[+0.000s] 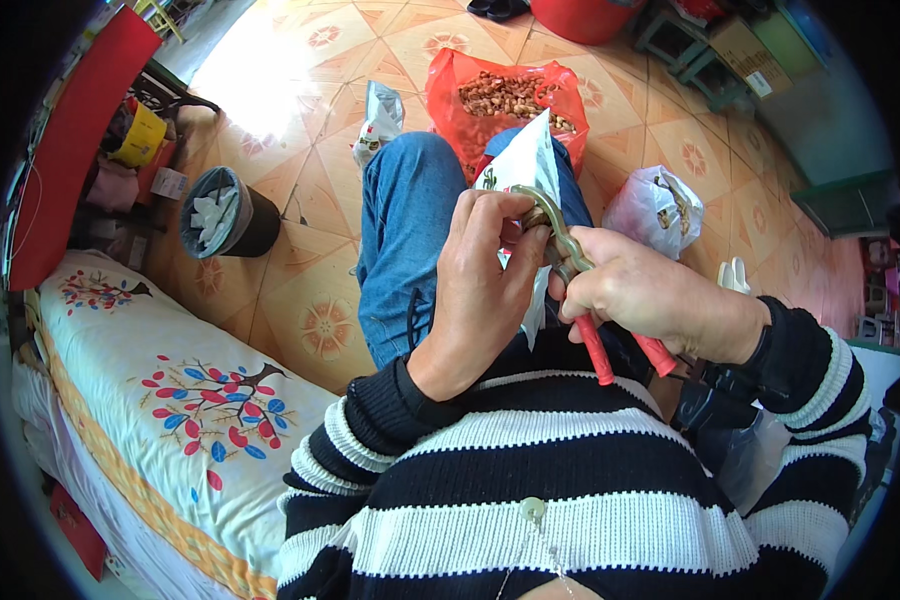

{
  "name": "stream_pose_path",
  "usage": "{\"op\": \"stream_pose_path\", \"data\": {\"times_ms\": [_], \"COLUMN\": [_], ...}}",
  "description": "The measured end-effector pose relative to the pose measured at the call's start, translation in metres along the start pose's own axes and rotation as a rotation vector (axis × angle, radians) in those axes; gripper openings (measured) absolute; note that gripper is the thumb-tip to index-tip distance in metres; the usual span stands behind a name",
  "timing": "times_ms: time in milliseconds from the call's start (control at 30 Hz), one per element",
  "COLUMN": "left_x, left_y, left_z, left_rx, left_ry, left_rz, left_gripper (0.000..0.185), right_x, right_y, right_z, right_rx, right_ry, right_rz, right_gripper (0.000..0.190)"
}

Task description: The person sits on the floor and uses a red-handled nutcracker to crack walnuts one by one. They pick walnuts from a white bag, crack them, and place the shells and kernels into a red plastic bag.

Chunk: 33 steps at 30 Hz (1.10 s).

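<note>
My right hand grips a metal plier-type nutcracker with red handle sleeves. Its curved jaws reach up toward the fingertips of my left hand. Those fingers pinch a small brown nut at the jaws, partly hidden by the thumb and fingers. Under both hands, a white plastic bag with printing lies across my lap. Beyond my knees stands an open red plastic bag of many brown nuts, whose exact kind I cannot tell.
Right of my legs sits a white plastic bag with brown pieces showing. A lined black bin stands at left, beside a bed with a patterned cover. A silvery pouch rests on the tiled floor near my left knee.
</note>
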State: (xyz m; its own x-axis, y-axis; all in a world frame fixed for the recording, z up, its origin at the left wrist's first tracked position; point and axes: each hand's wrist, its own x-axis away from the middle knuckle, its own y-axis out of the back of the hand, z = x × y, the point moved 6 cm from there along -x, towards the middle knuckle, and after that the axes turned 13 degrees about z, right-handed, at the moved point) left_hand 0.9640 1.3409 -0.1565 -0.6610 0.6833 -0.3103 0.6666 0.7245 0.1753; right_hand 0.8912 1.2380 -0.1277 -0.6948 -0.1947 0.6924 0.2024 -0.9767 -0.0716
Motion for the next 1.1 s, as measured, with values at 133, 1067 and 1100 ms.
{"op": "stream_pose_path", "data": {"times_ms": [133, 1067, 1100], "left_x": [-0.001, -0.002, -0.001], "left_y": [-0.001, -0.007, -0.006], "left_z": [0.003, -0.004, 0.000], "left_rx": [0.006, 0.115, 0.179], "left_ry": [0.001, -0.053, -0.006], "left_rz": [0.014, -0.053, -0.059], "left_gripper": [0.023, 0.020, 0.020], "right_x": [0.001, 0.031, 0.031], "right_y": [0.002, 0.010, 0.010], "right_z": [-0.003, 0.003, 0.004], "right_rx": [0.018, -0.265, -0.283], "right_ry": [-0.015, 0.044, 0.055], "right_rz": [-0.001, 0.062, 0.053], "right_gripper": [0.024, 0.032, 0.033]}}
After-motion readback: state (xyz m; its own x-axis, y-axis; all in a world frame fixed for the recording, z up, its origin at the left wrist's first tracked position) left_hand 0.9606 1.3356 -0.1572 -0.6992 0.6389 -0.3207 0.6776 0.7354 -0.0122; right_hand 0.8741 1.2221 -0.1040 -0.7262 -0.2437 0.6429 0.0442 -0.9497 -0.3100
